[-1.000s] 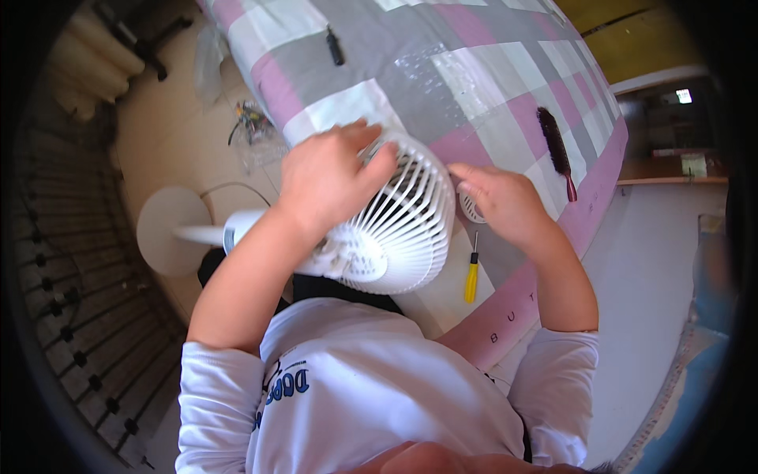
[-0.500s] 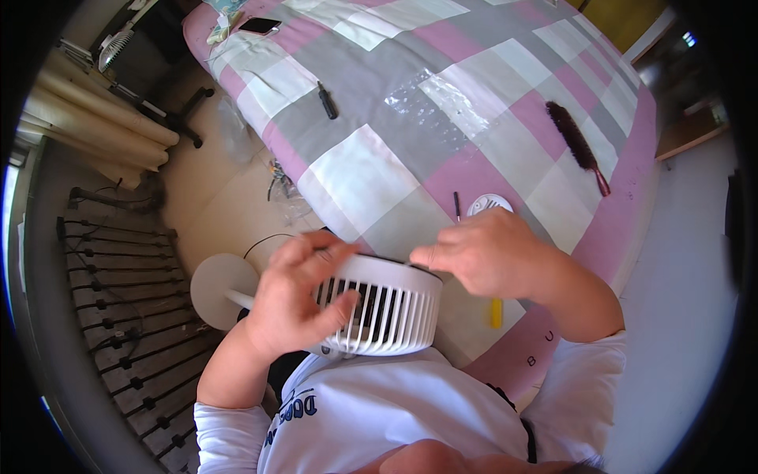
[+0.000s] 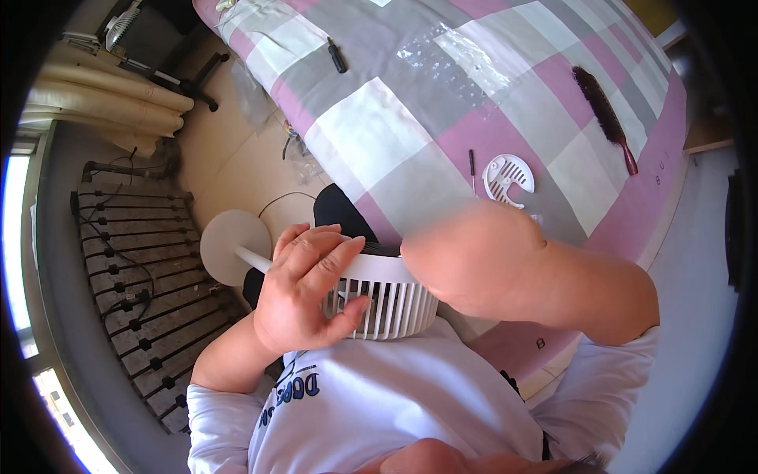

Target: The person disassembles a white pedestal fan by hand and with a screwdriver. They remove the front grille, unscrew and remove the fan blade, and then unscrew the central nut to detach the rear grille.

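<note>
A white desk fan lies across my lap, its slatted round housing against my shirt. The fan's pole and round base stick out to the left. My left hand grips the housing, fingers over the upper rim and thumb along the slats. At the rim's right side is my right hand, raised and partly blurred; its fingers are hidden behind the wrist. Beyond it on the bed lie a thin dark screwdriver and a white slatted plastic cover with a notch.
The bed has a checked pink, grey and white sheet. On it lie a black-handled screwdriver, clear plastic wrap and a dark bristle brush. A black rack stands at the left; a cable trails near the base.
My right hand has risen and turned, covering the rim's right side and the yellow item. My left hand has settled on the housing. The view has shifted, showing more of the white cover.
</note>
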A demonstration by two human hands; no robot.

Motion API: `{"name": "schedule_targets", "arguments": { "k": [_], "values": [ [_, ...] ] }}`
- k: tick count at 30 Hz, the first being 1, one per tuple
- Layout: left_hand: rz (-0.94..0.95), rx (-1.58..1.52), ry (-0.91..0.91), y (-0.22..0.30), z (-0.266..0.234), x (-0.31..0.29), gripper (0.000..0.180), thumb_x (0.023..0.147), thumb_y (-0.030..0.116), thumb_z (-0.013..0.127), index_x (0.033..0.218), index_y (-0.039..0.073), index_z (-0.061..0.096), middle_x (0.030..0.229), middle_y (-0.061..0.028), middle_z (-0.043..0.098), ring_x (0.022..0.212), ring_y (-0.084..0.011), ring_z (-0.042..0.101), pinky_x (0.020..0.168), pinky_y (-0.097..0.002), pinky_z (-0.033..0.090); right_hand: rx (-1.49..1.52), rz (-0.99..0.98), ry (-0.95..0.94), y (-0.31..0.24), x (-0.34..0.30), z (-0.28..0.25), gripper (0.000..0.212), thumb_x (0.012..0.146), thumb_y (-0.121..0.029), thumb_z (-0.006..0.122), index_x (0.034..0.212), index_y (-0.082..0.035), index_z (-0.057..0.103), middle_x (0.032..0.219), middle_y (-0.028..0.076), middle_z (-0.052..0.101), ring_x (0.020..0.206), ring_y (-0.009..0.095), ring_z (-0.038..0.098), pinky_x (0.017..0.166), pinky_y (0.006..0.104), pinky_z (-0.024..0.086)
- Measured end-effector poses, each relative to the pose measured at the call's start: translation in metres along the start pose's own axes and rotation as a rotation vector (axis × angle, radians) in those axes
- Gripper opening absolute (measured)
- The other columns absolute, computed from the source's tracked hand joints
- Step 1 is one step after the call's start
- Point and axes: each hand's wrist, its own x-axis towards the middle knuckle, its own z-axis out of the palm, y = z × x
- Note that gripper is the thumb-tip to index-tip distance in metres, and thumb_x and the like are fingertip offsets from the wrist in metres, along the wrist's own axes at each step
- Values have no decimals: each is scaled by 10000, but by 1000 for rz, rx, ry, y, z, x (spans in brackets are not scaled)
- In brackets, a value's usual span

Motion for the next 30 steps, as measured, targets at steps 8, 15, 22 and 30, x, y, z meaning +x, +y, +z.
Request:
{"name": "schedule_targets", "arguments": {
  "k": [8,15,22,30],
  "values": [
    [33,20,13,8,-1,-12,598,655,254,781,1187,14,652,1089,-134,616,1054,-314,617,951,-522,418,339,25,-305,24,18,-8,45,690,-89,593,688,-130,612,593,53,598,553,303,598,471,404,457],
    [50,17,-23,10,-4,-16,565,653,271,786,1174,79,682,1073,-108,628,1060,-299,625,973,-533,403,390,2,-306,20,14,-1,56,663,-92,603,687,-141,617,579,52,590,534,293,591,447,412,443],
    [221,102,-56,12,-2,-6,492,676,202,738,1158,110,698,1117,-105,617,1070,-302,628,997,-542,394,79,-26,-319,-13,10,-18,43,690,-140,647,683,-101,661,653,48,662,627,210,686,538,364,542],
    [136,69,-14,13,1,-6,474,652,143,717,1123,97,702,1115,-113,604,1069,-310,611,995,-537,407,-33,59,-209,-34,16,-16,88,633,-152,641,629,-70,609,569,64,602,512,188,639,446,336,494]
  ]
}}
